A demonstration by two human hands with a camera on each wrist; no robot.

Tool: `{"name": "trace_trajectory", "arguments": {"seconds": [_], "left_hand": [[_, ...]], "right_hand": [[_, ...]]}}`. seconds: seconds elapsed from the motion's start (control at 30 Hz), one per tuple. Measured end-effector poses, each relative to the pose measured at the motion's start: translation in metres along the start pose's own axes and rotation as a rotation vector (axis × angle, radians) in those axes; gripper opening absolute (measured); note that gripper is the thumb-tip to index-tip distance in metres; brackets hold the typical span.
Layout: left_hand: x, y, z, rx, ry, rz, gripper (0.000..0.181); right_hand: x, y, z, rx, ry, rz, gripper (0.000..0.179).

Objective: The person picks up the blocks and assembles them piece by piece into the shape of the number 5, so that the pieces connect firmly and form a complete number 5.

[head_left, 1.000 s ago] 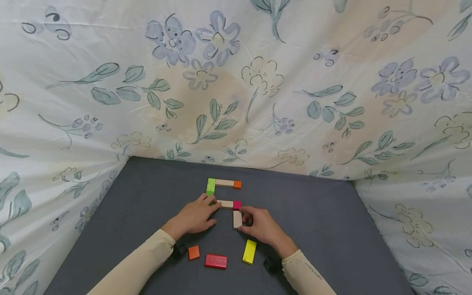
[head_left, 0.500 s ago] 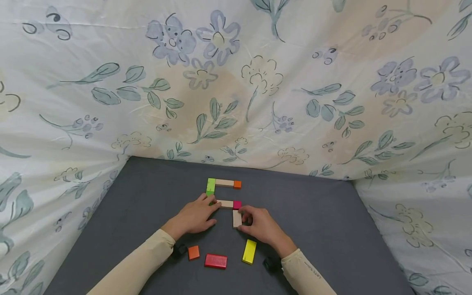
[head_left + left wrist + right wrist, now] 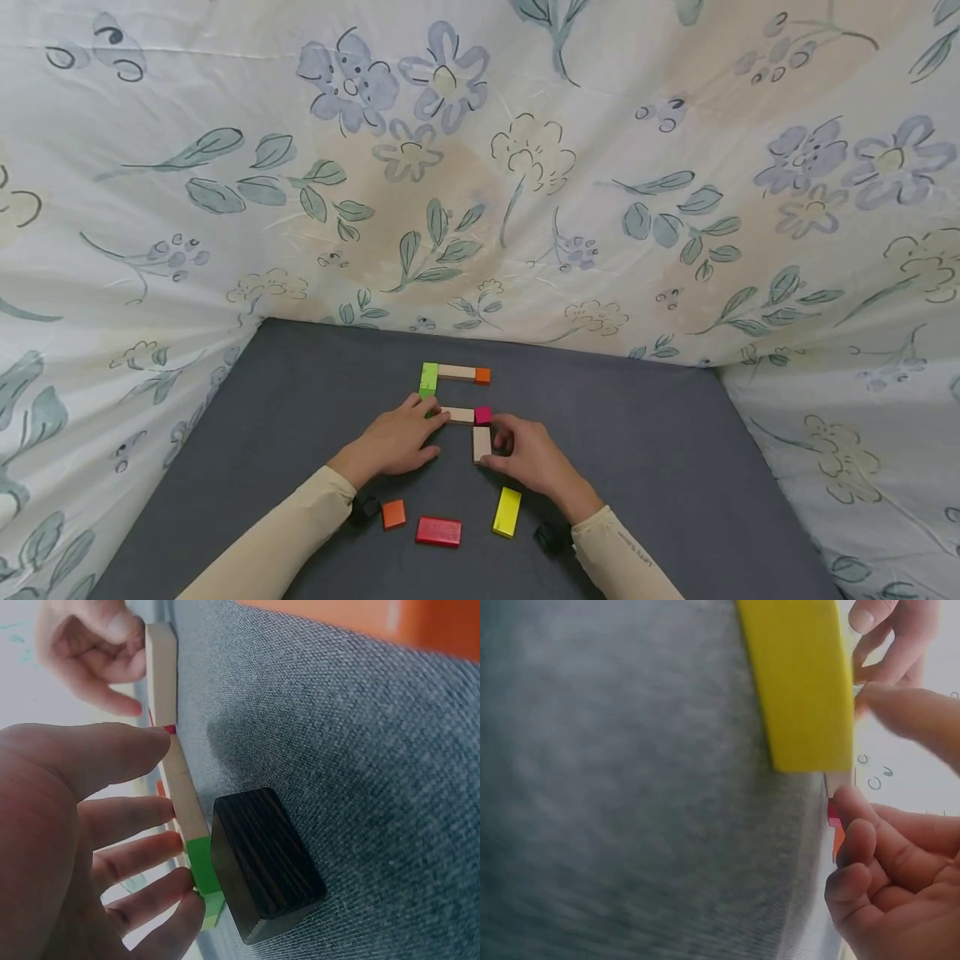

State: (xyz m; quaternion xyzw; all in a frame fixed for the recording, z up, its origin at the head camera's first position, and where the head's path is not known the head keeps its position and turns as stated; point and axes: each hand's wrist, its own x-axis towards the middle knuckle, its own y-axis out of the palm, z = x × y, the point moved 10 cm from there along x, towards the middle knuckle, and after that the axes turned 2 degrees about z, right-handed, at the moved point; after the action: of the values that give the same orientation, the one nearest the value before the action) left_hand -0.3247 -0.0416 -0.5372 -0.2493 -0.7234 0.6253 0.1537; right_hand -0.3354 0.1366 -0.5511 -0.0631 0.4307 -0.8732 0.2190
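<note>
My left hand (image 3: 397, 437) rests with spread fingers over the darker green block (image 3: 202, 862) and the left end of a plain wooden block (image 3: 459, 415). A pink cube (image 3: 483, 415) adjoins that block's right end. Below the cube lies a second plain wooden block (image 3: 482, 446), which my right hand (image 3: 532, 454) holds: thumb at its near end, index finger by its far right side, beside the cube. In the right wrist view a yellow block (image 3: 802, 690) hides most of this block, and the right fingers are curled.
Behind, a light green block (image 3: 429, 377), a wooden block (image 3: 456, 372) and an orange cube (image 3: 483, 377) form an upper row. Nearer lie an orange block (image 3: 393, 514) and a red block (image 3: 438, 532). A black block (image 3: 266, 862) sits near the left hand. Floral cloth (image 3: 480, 167) surrounds the dark table.
The wooden block under the pink cube has shifted very slightly left along with the right hand. The right index finger has drawn slightly off the block. The left hand has stayed still.
</note>
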Motion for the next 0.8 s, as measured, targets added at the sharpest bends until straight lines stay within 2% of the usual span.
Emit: {"name": "trace_trajectory", "arguments": {"seconds": [0.13, 0.27, 0.4, 0.8], "left_hand": [[-0.0002, -0.0012, -0.0008, 0.001, -0.001, 0.003, 0.058], [-0.0002, -0.001, -0.0012, -0.003, 0.001, 0.007, 0.058], [0.0006, -0.0002, -0.001, -0.007, 0.005, 0.005, 0.058], [0.0021, 0.0023, 0.0006, 0.002, 0.002, 0.0, 0.059]], "right_hand": [[0.0047, -0.0052, -0.0004, -0.003, 0.032, -0.012, 0.085], [0.0098, -0.0027, 0.0001, -0.074, 0.043, 0.029, 0.098], [0.0106, 0.001, 0.0023, -0.105, 0.028, 0.05, 0.097], [0.0082, 0.0045, 0.0042, -0.112, 0.007, 0.06, 0.093]]}}
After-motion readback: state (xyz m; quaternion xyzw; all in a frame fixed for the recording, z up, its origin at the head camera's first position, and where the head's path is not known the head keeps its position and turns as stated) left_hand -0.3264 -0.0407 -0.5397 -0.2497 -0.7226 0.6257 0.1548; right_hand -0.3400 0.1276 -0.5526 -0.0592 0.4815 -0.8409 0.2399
